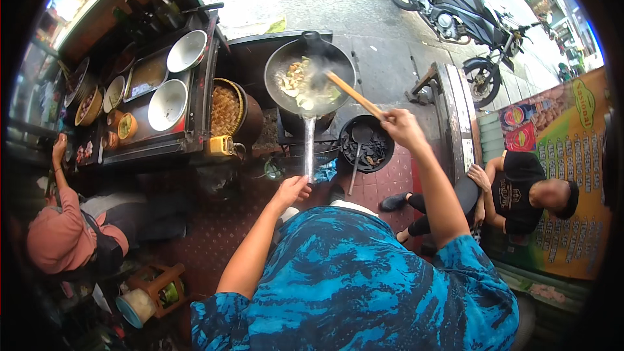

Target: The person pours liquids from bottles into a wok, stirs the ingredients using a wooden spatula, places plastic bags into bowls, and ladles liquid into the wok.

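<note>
A steaming wok [278, 85] sits over a stove [292, 124] in front of me, with chopped, pale and greenish food [296, 78] in it. Its long metal handle [309, 148] points back toward my body. At the near end of that handle, my left hand [291, 192] is curled around the tip. My right hand [403, 127] grips the wooden handle [358, 97] of a cooking utensil, which reaches into the wok from the right. Steam hides the utensil's working end. Below and left of my right hand stands a black pan of charcoal [374, 148] with a metal ladle [360, 144] resting in it.
Left, a cart counter [141, 148] carries white enamel bowls [168, 105], bottles [163, 7] and small food bowls. A woven basket [225, 107] and yellow container [222, 145] stand beside it. One person [78, 229] is at the cart; another [524, 190] sits right, by a bench [456, 122]. A motorcycle [453, 19] stands beyond.
</note>
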The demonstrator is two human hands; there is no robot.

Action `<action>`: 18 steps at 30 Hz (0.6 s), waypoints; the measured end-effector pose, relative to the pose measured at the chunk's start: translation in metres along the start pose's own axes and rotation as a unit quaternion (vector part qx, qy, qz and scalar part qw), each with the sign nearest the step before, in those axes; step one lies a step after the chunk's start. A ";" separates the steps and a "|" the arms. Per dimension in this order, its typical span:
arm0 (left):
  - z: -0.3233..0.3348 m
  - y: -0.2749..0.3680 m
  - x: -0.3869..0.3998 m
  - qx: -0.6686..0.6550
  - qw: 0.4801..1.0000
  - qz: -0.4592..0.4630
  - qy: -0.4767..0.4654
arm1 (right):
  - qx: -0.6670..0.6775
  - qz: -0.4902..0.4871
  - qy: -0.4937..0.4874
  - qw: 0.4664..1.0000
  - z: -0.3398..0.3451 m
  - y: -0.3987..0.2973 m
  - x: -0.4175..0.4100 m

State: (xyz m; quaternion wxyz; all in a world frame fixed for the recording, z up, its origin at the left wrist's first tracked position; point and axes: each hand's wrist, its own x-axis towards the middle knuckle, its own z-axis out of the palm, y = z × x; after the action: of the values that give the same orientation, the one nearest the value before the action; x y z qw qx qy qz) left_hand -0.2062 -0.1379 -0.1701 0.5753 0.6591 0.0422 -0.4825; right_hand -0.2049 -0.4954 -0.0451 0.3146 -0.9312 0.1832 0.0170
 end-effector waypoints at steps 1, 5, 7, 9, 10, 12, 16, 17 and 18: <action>0.004 -0.002 0.004 0.004 1.000 0.000 -0.005 | 0.013 -0.004 0.002 1.000 0.010 -0.002 0.006; 0.014 -0.001 0.013 -0.005 1.000 -0.003 -0.022 | -0.022 0.001 0.029 0.999 -0.007 0.001 0.006; 0.008 -0.011 0.014 0.005 0.999 0.003 -0.034 | -0.072 -0.025 0.016 0.997 -0.041 -0.018 -0.014; 0.009 -0.016 0.014 0.008 1.000 0.004 -0.025 | -0.080 -0.044 -0.010 0.996 -0.070 -0.017 -0.030; 0.010 -0.014 0.015 0.018 1.000 0.006 -0.024 | -0.060 -0.066 -0.004 0.996 -0.073 -0.004 -0.038; 0.011 -0.011 0.014 0.022 0.999 0.010 -0.025 | 0.004 -0.027 -0.037 0.999 -0.062 0.005 -0.044; 0.011 -0.009 0.012 0.043 0.998 0.020 -0.034 | 0.118 0.006 -0.050 0.992 0.031 0.012 -0.028; 0.008 -0.011 0.010 0.044 0.998 0.018 -0.031 | 0.105 -0.008 -0.024 0.994 0.046 0.001 -0.025; 0.004 -0.014 0.007 0.068 0.997 0.036 -0.023 | 0.110 -0.004 -0.006 0.994 0.053 -0.019 -0.023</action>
State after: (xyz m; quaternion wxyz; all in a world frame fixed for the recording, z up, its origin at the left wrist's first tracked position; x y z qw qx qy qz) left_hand -0.2134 -0.1402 -0.1845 0.5468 0.6869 -0.0280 -0.4779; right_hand -0.2156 -0.4422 -0.0731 0.4158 -0.8918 0.1782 0.0011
